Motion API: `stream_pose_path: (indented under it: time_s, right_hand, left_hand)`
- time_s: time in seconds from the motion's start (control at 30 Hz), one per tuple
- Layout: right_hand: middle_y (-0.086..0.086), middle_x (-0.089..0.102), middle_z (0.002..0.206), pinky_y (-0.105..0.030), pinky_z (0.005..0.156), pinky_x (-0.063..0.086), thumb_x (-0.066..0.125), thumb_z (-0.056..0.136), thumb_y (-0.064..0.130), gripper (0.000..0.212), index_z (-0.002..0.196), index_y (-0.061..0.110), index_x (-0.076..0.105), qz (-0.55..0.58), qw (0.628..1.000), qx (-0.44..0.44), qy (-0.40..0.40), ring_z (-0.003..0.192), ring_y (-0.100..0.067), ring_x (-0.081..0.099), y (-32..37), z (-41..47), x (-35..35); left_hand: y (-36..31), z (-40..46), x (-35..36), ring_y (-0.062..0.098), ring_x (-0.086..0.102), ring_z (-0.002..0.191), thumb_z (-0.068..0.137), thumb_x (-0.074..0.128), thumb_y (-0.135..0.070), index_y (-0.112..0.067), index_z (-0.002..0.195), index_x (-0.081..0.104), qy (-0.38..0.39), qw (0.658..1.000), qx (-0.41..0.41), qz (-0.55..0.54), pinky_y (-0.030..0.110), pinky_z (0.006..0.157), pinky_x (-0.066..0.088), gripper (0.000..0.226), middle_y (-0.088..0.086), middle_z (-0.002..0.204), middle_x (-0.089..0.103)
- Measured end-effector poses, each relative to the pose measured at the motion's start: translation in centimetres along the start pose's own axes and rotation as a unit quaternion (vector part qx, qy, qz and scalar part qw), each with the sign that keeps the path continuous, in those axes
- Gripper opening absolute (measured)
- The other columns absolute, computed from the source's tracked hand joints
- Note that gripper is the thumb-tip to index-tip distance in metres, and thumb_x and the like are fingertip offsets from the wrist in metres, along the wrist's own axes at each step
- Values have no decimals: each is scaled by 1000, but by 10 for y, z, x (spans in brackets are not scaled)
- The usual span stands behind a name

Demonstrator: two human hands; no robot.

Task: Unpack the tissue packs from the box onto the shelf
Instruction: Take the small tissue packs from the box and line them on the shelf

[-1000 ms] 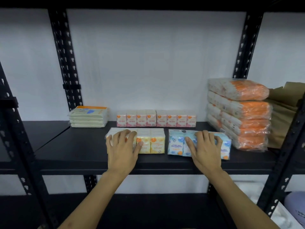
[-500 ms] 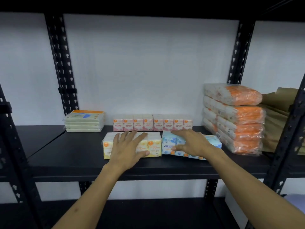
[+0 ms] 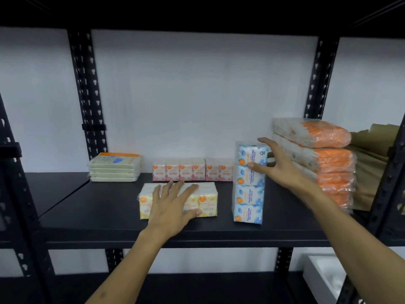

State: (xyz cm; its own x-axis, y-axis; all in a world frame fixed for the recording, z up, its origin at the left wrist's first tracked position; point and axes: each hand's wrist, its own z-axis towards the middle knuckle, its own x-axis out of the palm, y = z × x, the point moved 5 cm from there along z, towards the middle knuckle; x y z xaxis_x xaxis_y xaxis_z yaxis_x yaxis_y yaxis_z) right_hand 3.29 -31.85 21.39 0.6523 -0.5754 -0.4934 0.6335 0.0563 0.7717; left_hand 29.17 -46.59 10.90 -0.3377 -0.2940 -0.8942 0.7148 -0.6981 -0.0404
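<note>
A yellow multi-pack of mini tissues [image 3: 208, 202] lies near the front of the black shelf [image 3: 98, 207]. My left hand [image 3: 171, 207] rests flat on top of it, fingers spread, thumb against its front face. To its right a blue multi-pack of mini tissues [image 3: 248, 198] runs front to back on the shelf. My right hand [image 3: 282, 165] grips the pack's far end, thumb on the near side and fingers over the top. Whether that far end is raised off the shelf I cannot tell.
A row of pink mini tissue packs [image 3: 186, 172] lines the back wall. A cream stack of flat packs [image 3: 114, 167] sits at the back left. Tall orange-and-white packs [image 3: 328, 163] are stacked at the right, with brown paper [image 3: 370, 154] beyond. A white object [image 3: 322, 275] lies lower right.
My right hand has turned the blue pack from lying crosswise to running front to back and shifted it right. My left hand stays on the yellow pack. The camera has moved closer.
</note>
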Motion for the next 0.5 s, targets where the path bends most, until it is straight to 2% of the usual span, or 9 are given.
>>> stream_pose_path:
  time_s: [0.07, 0.13, 0.2, 0.33, 0.4, 0.5]
  right_hand:
    - [4, 46, 144, -31, 94, 49, 81, 82, 41, 78, 144, 51, 35, -52, 998, -40, 14, 126, -13, 51, 9, 2, -4]
    - [8, 45, 144, -35, 99, 50, 81, 82, 36, 70, 142, 39, 46, -106, 991, -75, 23, 126, -11, 50, 23, 4, -4]
    - [7, 54, 132, -34, 92, 55, 82, 82, 30, 55, 131, 25, 57, -137, 986, -99, 2, 112, -9, 58, 36, 6, -4]
    - [4, 66, 107, -21, 73, 53, 82, 83, 27, 35, 111, 19, 64, -83, 988, -90, -89, 89, -7, 64, 31, 0, -3]
    - [0, 71, 101, -14, 64, 51, 79, 86, 23, 30, 111, 16, 64, -14, 989, -51, -138, 84, -7, 66, 9, -10, -7]
    - [0, 71, 105, -17, 64, 49, 75, 90, 24, 35, 119, 12, 61, 71, 976, 19, -206, 88, -7, 67, -29, -41, -16]
  left_hand:
    - [0, 0, -1, 26, 14, 154, 91, 42, -76, -48, 156, 20, -4, 1000, 1, 0, 52, 124, 5, 74, -3, 167, 22]
    - [0, 0, -1, 26, 14, 154, 91, 42, -76, -48, 156, 20, -8, 1000, 1, 0, 52, 124, 5, 74, -3, 167, 23]
    - [-1, -2, 0, 26, 14, 155, 91, 41, -76, -48, 156, 20, -10, 1000, 1, -1, 52, 124, 5, 73, -3, 167, 22]
    - [0, -4, 0, 27, 16, 154, 91, 42, -75, -48, 156, 23, -25, 1000, 6, -3, 52, 124, 6, 72, -2, 167, 25]
    - [-1, -4, -1, 27, 16, 154, 91, 43, -75, -48, 155, 23, -24, 1000, 5, -4, 52, 124, 6, 72, -2, 167, 25]
    - [0, -4, 1, 27, 15, 154, 92, 43, -75, -48, 155, 22, -23, 1000, 5, -3, 52, 124, 5, 72, -3, 167, 24]
